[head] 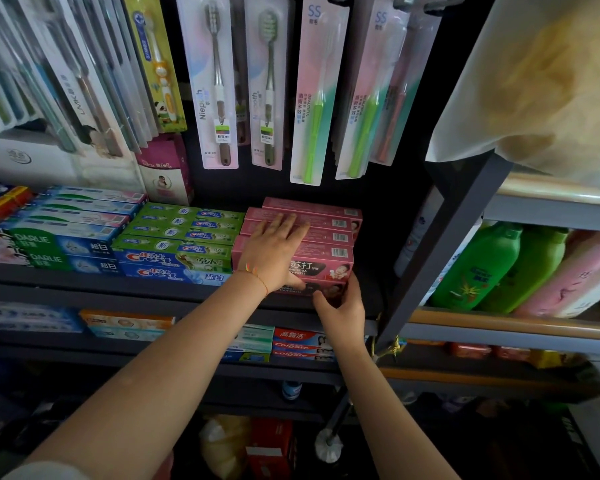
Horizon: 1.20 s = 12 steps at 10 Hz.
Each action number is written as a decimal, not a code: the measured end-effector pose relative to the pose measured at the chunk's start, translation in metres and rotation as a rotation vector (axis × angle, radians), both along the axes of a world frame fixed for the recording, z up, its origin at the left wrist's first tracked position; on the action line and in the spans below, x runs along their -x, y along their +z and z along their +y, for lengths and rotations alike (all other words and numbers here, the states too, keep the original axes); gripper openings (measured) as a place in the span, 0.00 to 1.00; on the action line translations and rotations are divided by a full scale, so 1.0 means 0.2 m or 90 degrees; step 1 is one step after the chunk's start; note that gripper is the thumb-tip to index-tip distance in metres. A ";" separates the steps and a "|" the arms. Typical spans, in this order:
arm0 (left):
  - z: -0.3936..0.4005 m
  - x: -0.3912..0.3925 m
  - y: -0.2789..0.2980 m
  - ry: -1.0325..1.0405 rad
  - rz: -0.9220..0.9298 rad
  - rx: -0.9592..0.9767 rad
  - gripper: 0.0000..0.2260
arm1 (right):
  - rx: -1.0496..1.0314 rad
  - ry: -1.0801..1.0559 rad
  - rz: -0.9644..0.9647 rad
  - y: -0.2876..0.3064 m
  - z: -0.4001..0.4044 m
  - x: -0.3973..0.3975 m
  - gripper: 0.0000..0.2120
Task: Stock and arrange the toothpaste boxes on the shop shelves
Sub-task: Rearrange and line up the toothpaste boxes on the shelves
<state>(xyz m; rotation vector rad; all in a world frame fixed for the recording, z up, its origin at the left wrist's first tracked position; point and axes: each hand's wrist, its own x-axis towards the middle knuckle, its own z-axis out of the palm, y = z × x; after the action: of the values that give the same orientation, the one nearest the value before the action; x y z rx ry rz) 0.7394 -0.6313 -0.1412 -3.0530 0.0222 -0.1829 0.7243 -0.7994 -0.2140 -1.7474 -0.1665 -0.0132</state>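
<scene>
The pink boxes (326, 237) are stacked in rows at the right end of the upper shelf (84, 284), just beside the green boxes (187, 230). The left hand (274, 251) is laid flat on top of the pink stack, with the fingers straight and spread, and the thumb is placed down on the front face of the stack. A thin bracelet (257, 275) is worn on this wrist. The right hand (343, 306) is held at the lower front corner of the stack; its fingers are curled round the end of the lowest front pink box, and the thumb is pressed on the front face. The two hands are near each other but are not touching.

Left of the green boxes, Darlie boxes (63, 244) are stacked. On the lower shelf, red Colgate boxes (298, 344) are seen under the right hand. Toothbrushes (219, 81) in packs are hung above the shelf. On the rack at the right, green bottles (482, 268) are standing
</scene>
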 end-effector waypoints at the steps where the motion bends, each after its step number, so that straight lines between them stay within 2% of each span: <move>1: 0.01 0.00 0.01 0.002 0.002 0.001 0.55 | 0.008 0.001 -0.010 0.00 0.01 0.01 0.29; 4: 0.01 0.00 0.00 -0.005 0.000 0.007 0.52 | 0.071 -0.037 -0.066 0.00 0.01 0.04 0.30; 7: 0.01 0.00 0.00 -0.010 0.007 0.003 0.51 | 0.079 -0.090 -0.068 -0.01 0.02 0.05 0.23; 10: 0.01 -0.01 0.01 -0.005 0.019 0.011 0.51 | 0.057 -0.103 -0.035 0.01 0.04 0.07 0.21; 12: 0.00 -0.01 0.01 -0.004 0.026 0.017 0.50 | -0.032 -0.132 0.043 0.05 0.04 0.06 0.19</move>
<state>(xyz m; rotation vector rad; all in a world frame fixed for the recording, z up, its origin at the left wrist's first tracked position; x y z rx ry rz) 0.7404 -0.6304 -0.1386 -3.0827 0.0311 -0.1233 0.7117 -0.7912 -0.2043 -1.7066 0.0639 -0.1081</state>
